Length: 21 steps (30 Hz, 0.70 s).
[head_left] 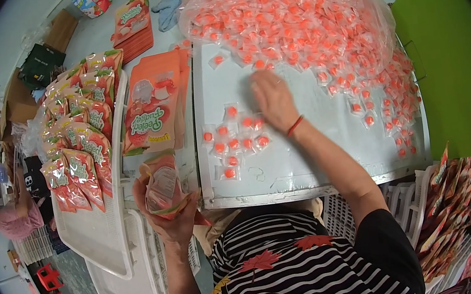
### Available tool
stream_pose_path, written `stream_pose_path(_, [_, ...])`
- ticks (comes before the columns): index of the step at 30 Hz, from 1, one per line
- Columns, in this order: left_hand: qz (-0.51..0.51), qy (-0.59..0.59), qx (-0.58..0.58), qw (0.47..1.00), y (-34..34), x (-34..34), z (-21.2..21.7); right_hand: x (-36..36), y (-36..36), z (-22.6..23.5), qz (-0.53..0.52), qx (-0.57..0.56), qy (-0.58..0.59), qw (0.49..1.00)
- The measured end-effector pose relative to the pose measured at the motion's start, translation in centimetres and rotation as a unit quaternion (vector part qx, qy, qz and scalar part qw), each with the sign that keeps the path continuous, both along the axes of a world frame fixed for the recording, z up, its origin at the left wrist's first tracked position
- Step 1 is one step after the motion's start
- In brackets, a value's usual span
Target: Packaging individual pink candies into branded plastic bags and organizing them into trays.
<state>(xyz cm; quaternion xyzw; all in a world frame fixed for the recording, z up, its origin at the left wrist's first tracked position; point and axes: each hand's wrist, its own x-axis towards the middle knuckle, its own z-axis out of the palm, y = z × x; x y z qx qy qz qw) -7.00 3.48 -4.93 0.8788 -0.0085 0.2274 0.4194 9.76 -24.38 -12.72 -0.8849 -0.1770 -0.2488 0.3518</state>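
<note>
My left hand [169, 225] is closed round a red and clear plastic pouch [162, 185], held upright beside the table's left edge with its mouth facing up. My right hand [273, 98] reaches over the pale tabletop, fingers stretched out and close to the table. Just past the fingertips lies a wrapped red candy [259, 64], at the edge of a large heap of the same candies [297, 28]. A smaller loose group of wrapped candies [234, 143] sits to the left of my right wrist. What is inside the pouch is hard to make out.
Flat printed pouches [151, 104] lie stacked left of the tabletop [305, 138]. Filled pouches [78, 131] crowd a white tray [97, 240]. A clear plastic bag [375, 12] surrounds the heap. A green panel [448, 62] borders the right; more pouches [447, 221] fill a crate there.
</note>
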Motion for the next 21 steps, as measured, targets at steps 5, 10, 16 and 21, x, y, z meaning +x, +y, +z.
stream_pose_path(5, [-0.009, -0.011, 0.033, 0.999, -0.2, 0.2, 0.3, 2.0, -4.0, -1.9, -0.067, -0.08, 0.01, 0.995])
stream_pose_path(10, [-0.031, -0.007, 0.034, 0.999, -1.0, 0.7, 0.7, 0.0, -3.6, -1.5, -0.05, -0.109, 0.004, 0.993])
stream_pose_path(16, [-0.031, -0.026, 0.038, 0.998, -0.9, 1.1, 0.7, -0.2, -2.5, -1.5, 0.024, -0.126, 0.064, 0.99])
stream_pose_path(21, [-0.006, -0.017, 0.034, 0.999, -0.4, 0.2, 0.4, -4.8, 1.0, -0.7, 0.068, -0.128, 0.074, 0.987])
